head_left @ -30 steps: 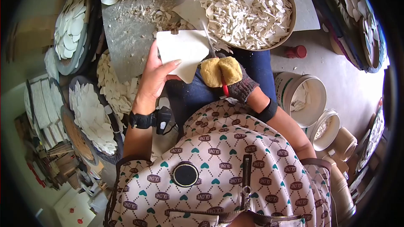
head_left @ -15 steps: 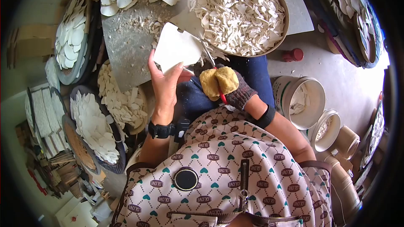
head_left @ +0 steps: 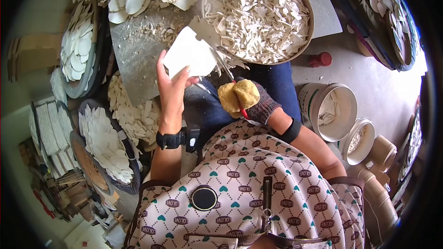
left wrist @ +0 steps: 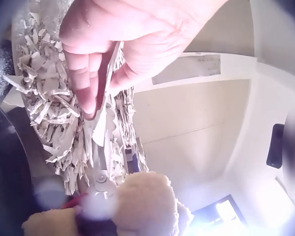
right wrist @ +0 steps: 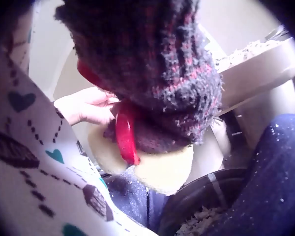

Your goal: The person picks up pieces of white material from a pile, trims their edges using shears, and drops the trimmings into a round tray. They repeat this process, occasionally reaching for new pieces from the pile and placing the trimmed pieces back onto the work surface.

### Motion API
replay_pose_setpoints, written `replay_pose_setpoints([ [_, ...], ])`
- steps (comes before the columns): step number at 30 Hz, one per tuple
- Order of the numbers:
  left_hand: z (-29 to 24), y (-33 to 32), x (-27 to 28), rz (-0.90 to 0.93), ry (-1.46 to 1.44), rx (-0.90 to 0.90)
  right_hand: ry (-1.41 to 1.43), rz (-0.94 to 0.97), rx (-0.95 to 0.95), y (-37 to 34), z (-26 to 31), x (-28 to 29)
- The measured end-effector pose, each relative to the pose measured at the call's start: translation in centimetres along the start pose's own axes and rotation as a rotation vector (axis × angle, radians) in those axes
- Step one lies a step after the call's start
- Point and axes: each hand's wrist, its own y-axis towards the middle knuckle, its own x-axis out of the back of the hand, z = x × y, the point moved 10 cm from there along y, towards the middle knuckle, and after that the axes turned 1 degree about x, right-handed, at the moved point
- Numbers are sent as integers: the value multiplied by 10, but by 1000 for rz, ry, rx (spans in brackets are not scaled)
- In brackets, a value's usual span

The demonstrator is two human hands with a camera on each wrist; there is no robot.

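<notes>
My bare left hand (head_left: 171, 94) pinches a flat white sheet piece (head_left: 189, 55) between thumb and fingers. A small notch shows in the sheet's upper right edge. In the left wrist view the sheet (left wrist: 104, 105) appears nearly edge-on, with metal blades beside its lower end. My right hand (head_left: 263, 103), in a dark knitted glove, grips red-handled scissors (head_left: 226, 67), their blades pointing up toward the sheet's right edge. Yellow spongy pads (head_left: 248, 93) sit around the handles. The right wrist view shows a red handle loop (right wrist: 125, 137) against the glove.
A large round tray (head_left: 312, 18) heaped with white slivers stands ahead on a metal sheet (head_left: 134, 76). Baskets of pale flat pieces (head_left: 104, 138) line the left. A white bucket (head_left: 314, 106) and a red-capped container (head_left: 320, 59) are on the right.
My left hand has turned the white sheet, so it now tilts with its notched edge toward the upper right. The scissors remain in my right hand, close to the sheet's right side.
</notes>
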Motion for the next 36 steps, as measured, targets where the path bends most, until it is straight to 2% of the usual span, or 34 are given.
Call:
replay_pose_setpoints([
  [1, 0, 3, 2, -16, -10, -39, 10, -1, -6, 0, 1, -1],
  [3, -2, 7, 2, -8, -19, -70, 278, -24, -131, 0, -6, -2],
  [4, -5, 8, 1, 16, -18, -63, 536, -47, -250, -3, -13, -6],
  [6, -9, 10, -6, 66, -18, -46, 638, -64, -244, 0, -1, -2],
  [10, -13, 11, -19, 129, -8, -3, -168, -1, 173, 8, 42, 14],
  [13, -13, 14, -26, 175, 14, 33, -153, 38, 123, 3, 42, 19],
  [15, -11, 17, -30, 209, 20, 55, 8, 24, 57, -1, 32, 19],
  [18, -12, 18, -35, 222, 36, 75, 84, 25, 14, -5, 33, 21],
  [20, -14, 19, -39, 240, 53, 70, 45, 13, 54, -8, 27, 20],
  [22, -17, 20, -42, 256, 68, 73, 130, -9, 50, -8, 21, 20],
  [23, -19, 20, -43, 264, 76, 79, 234, -26, 28, -8, 17, 20],
  [24, -19, 21, -45, 272, 83, 86, 709, 2, -131, -11, 3, 10],
  [25, -18, 22, -46, 280, 82, 96, 1181, -49, -308, -16, -6, 1],
  [28, -11, 21, -50, 297, 74, 118, -47, -48, 86, -10, 23, 21],
  [29, -10, 21, -51, 297, 72, 115, -364, -72, 189, -11, 41, 24],
  [31, -8, 21, -51, 302, 73, 120, 16, -87, 55, -11, 17, 24],
  [33, -5, 21, -51, 312, 73, 136, 157, -98, 7, -14, 4, 24],
  [36, -5, 21, -53, 318, 51, 140, 178, -106, 7, -14, 15, 29],
])
